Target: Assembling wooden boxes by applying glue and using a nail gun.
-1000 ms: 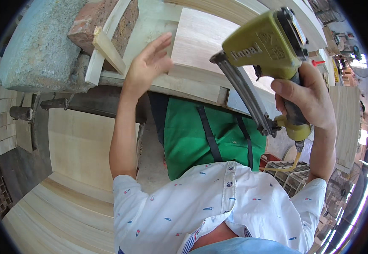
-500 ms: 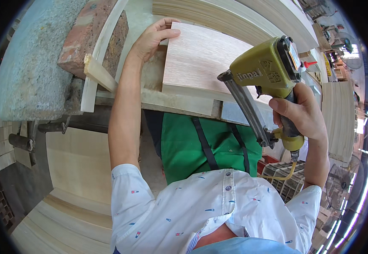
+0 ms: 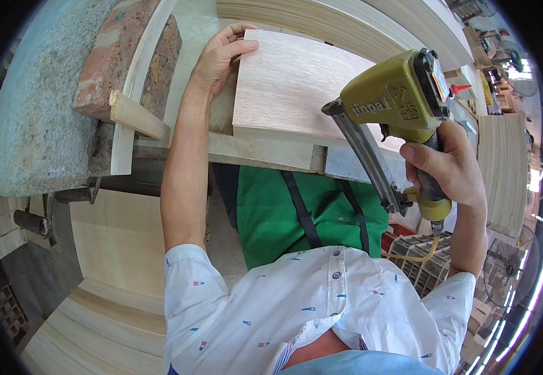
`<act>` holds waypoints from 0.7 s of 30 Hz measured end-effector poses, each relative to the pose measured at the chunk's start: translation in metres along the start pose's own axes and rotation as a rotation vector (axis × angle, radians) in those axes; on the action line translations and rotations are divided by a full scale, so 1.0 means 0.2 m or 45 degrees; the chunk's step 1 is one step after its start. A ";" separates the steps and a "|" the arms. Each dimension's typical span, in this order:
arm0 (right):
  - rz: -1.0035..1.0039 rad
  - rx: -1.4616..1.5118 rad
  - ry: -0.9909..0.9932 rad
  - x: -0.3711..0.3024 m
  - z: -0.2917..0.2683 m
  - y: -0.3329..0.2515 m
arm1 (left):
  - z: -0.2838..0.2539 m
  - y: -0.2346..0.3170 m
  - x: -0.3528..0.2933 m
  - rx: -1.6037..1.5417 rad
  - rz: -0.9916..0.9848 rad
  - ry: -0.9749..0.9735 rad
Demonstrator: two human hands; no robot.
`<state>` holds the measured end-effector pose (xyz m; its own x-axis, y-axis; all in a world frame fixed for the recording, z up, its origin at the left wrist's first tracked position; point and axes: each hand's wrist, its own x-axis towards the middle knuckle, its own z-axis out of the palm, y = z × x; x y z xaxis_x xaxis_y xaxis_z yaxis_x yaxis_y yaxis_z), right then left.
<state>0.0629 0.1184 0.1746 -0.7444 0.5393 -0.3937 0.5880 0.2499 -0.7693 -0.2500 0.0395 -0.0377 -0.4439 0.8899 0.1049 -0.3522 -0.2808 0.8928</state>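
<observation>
A flat pale wooden panel (image 3: 296, 84) lies on the workbench in front of me, its near edge close to the bench's front. My left hand (image 3: 222, 56) grips the panel's far left corner, thumb on top and fingers over the far side. In my right hand (image 3: 449, 164) is an olive-green pneumatic nail gun (image 3: 387, 100), held by its black handle. Its nose rests on or just above the panel's right part, and the long grey magazine slants down toward me past the bench edge. A yellow air hose (image 3: 418, 256) runs from the handle's base.
Long stacked boards (image 3: 321, 25) lie behind the panel. A red brick (image 3: 112, 59) and a rough concrete block (image 3: 46, 106) stand at the left, beside upright wooden strips (image 3: 139, 115). More boards (image 3: 499, 169) are stacked at right; a plastic crate (image 3: 415, 253) sits below the bench.
The panel and my left hand have shifted slightly left. The nail gun stays almost in place, a touch farther right.
</observation>
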 end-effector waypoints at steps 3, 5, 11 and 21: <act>0.024 0.013 0.069 -0.04 -0.04 0.02 | 0.03 0.00 -0.01 -0.069 0.005 0.032; 0.043 0.022 0.139 -0.08 -0.08 0.04 | 0.05 0.00 -0.02 -0.102 -0.015 0.030; 0.196 0.023 0.535 -0.28 -0.30 0.17 | 0.12 0.05 -0.11 0.285 -0.067 0.256; 0.302 -0.290 1.004 -0.55 -1.00 0.81 | 0.18 0.10 -0.28 0.415 -0.279 0.313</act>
<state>0.3032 0.2614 0.1938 -0.2053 0.9787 -0.0016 0.8128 0.1696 -0.5574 -0.2019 -0.0036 -0.0108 -0.5839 0.7931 -0.1733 -0.1996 0.0667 0.9776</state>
